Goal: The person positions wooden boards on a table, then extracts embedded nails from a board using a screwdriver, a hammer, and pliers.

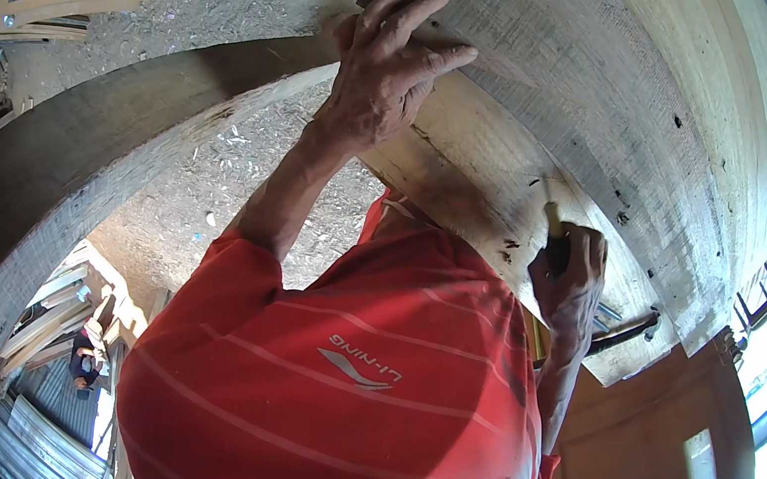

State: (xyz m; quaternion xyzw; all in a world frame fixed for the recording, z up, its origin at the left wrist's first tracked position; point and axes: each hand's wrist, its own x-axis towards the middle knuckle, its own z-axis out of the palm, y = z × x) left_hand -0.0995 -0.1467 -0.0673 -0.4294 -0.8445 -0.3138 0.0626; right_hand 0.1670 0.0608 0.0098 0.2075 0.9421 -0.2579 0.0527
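My left hand (385, 69) lies with its fingers spread at the end of a wide, rough-sawn wooden board (566, 98). Below that board is a paler wooden plank (477, 154) with dark knots and holes. Over this plank my right hand (573, 280) is closed around a small dark object with a pale yellowish tip (552, 218); its kind is unclear, as the fingers cover most of it. Beside the right wrist, a dark, slim bar-like thing (624, 335) rests on the plank. A bit of yellow shows behind the right forearm.
A thick plank (112, 116) runs along the left. Debris litters the ground (179, 197). Stacked timber (44, 321) and corrugated metal sheets (45, 447) lie at lower left, near another person (87, 358). A brown panel (651, 452) stands at lower right.
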